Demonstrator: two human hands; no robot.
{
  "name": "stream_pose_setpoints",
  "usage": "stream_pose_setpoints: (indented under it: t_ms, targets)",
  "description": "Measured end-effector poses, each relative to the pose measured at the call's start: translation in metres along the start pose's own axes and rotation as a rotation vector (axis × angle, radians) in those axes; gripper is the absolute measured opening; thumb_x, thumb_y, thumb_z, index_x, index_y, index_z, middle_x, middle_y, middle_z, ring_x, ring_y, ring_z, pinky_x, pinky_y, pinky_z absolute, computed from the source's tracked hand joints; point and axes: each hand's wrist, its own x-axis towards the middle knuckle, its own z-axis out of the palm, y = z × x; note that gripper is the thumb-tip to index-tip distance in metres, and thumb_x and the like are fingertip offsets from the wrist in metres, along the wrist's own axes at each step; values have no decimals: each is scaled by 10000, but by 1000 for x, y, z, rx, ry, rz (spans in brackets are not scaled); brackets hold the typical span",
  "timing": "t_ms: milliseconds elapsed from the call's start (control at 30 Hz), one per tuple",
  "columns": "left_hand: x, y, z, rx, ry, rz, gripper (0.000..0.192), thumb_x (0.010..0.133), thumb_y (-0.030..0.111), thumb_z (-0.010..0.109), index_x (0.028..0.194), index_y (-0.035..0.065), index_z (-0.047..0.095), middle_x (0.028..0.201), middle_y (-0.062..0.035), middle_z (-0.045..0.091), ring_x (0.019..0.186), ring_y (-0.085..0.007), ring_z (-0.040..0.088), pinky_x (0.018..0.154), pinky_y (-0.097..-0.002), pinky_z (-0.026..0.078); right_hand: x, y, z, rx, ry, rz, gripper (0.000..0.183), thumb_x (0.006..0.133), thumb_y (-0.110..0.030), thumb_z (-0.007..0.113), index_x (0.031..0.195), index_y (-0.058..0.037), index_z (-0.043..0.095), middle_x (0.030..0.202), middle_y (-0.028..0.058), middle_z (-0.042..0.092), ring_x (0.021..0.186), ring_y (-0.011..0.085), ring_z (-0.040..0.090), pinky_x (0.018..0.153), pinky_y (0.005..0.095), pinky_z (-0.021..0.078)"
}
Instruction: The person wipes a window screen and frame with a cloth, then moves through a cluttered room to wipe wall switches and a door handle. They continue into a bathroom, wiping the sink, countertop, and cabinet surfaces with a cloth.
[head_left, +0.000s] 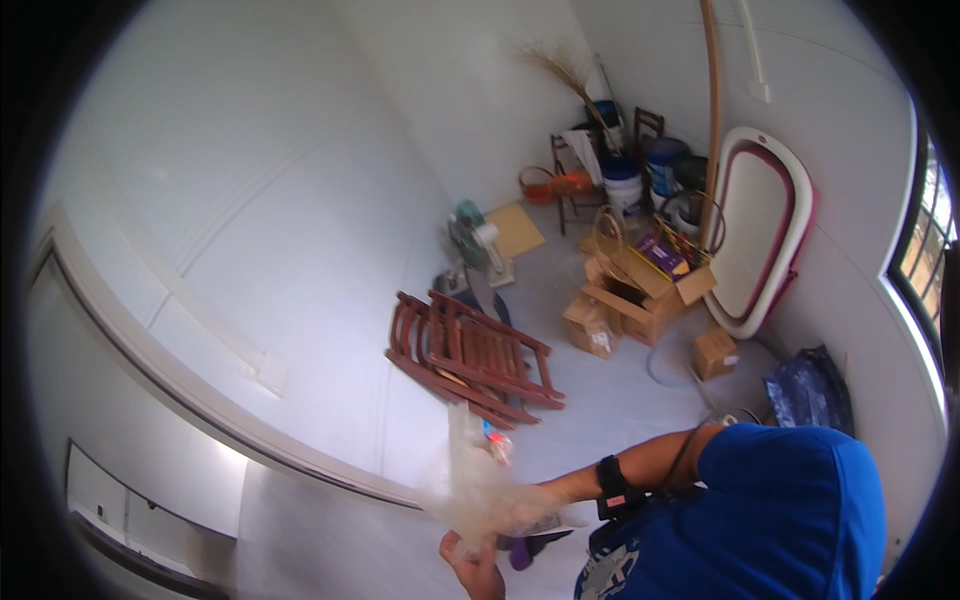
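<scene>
A blurred, translucent plastic bag (480, 480) is spread out in front of my body. My left hand (474, 564) pinches its lower edge between thumb and fingers. My right hand (529, 501) reaches in from the right at the bag; the plastic and motion blur hide its fingers, so its grip does not show. Around my right wrist is a black band (609, 475). A small item with red and blue print (496, 442) shows beside the upper part of the bag; whether it is in the bag or behind it I cannot tell.
Folded wooden chairs (480, 352) lie on the floor ahead, near a fan (472, 236). Cardboard boxes (637, 304), buckets (622, 184) and a folding tub (757, 232) stand along the far wall. A dark blue bag (810, 390) rests at right. A door frame (225, 431) runs along the left.
</scene>
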Motion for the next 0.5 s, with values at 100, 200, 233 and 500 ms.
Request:
stream_pose_setpoints:
  t_ms: [100, 200, 233, 500]
  targets:
    - [-12, 16, -28, 105, -120, -149, 532, 975, -20, 660, 1468, -46, 462, 1372, -177, 608, 1238, -258, 622, 1119, -407, 477, 16, -7, 10, 216, -113, -14, 351, 1050, -287, 600, 1255, -11, 670, 1172, 137, 690, 1096, 249, 598, 1030, 407, 473]
    - [-13, 6, -52, 271, -140, -318, 425, 1000, 37, 670, 1404, -30, 558, 1294, -165, 661, 1189, -259, 652, 1051, -410, 526, 28, -7, 8, 37, -229, 66, 405, 1027, -309, 625, 1299, -10, 660, 1210, 171, 687, 1142, 277, 599, 1055, 409, 461]
    - [-14, 0, -60, 295, -133, -290, 388, 1009, 57, 671, 1379, -24, 589, 1270, -162, 676, 1172, -262, 661, 1023, -412, 545, 32, -5, 7, -125, -259, 106, 410, 1017, -329, 635, 1293, -27, 665, 1189, 183, 698, 1118, 309, 625, 1017, 423, 484]
    - [-18, -15, -57, 738, 104, -8, 254, 958, 140, 685, 1172, 5, 697, 1100, -131, 726, 1003, -268, 687, 903, -407, 553, 47, -2, 21, -511, -312, 125, 407, 947, -439, 652, 1229, -148, 684, 1018, 187, 752, 929, 420, 722, 806, 492, 573]
